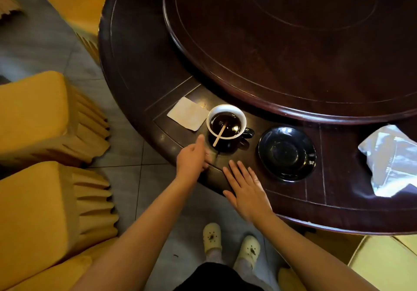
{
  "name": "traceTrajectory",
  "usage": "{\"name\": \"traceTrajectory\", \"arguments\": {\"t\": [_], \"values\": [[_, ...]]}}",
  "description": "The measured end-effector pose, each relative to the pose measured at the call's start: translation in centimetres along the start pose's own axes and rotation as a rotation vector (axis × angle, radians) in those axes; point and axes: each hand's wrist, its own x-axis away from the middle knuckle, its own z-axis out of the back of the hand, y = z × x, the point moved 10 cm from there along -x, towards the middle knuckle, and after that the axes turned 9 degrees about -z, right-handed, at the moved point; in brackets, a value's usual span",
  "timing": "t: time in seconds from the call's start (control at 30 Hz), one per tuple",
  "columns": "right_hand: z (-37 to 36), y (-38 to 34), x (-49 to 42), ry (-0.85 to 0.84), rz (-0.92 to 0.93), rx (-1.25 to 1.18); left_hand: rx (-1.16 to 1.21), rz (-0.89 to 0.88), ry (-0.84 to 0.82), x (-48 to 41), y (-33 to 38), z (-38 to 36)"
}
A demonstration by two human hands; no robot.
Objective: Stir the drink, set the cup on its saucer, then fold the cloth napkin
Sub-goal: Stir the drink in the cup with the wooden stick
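Black ceramic cup with white lining (226, 122) holds dark drink: breakable, spillable, best lifted level by its handle. Thin wooden stirrer (220, 135) leans inside. Glossy black saucer (286, 153) sits right of the cup, pale square cloth napkin (187, 113) left. Left hand (191, 158), loosely bent and empty, is beside the cup; right hand (247, 189) lies flat

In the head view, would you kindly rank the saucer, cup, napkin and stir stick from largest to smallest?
Largest is the saucer
then cup and napkin, too alike to rank
smallest, the stir stick
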Motion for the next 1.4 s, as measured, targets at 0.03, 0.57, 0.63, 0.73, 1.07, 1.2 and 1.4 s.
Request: {"name": "traceTrajectory", "arguments": {"t": [0.03,0.57,0.63,0.73,1.07,1.2,1.4], "values": [[-0.1,0.0,-0.1,0.002,0.002,0.006,-0.014,0.024,-0.050,-0.2,0.3,-0.5],[-0.5,0.2,-0.1,-0.010,-0.010,0.009,-0.333,-0.211,-0.101,-2.2,5.4,2.5],[-0.5,0.2,-0.1,-0.035,-0.020,0.002,-0.388,-0.252,-0.097,-2.6,6.0,3.5],[-0.5,0.3,-0.1,-0.052,-0.039,-0.014,-0.446,-0.315,-0.102,-2.9,6.8,4.5],[-1.1,0.6,-0.1,-0.042,-0.058,-0.024,-0.649,-0.458,-0.109,-2.4,8.3,4.4],[-1.3,0.7,-0.1,-0.041,-0.061,-0.022,-0.659,-0.496,-0.086,-2.5,9.3,5.2],[-1.3,0.7,-0.1,-0.041,-0.064,-0.024,-0.676,-0.513,-0.104,-2.6,9.7,5.7]]}}
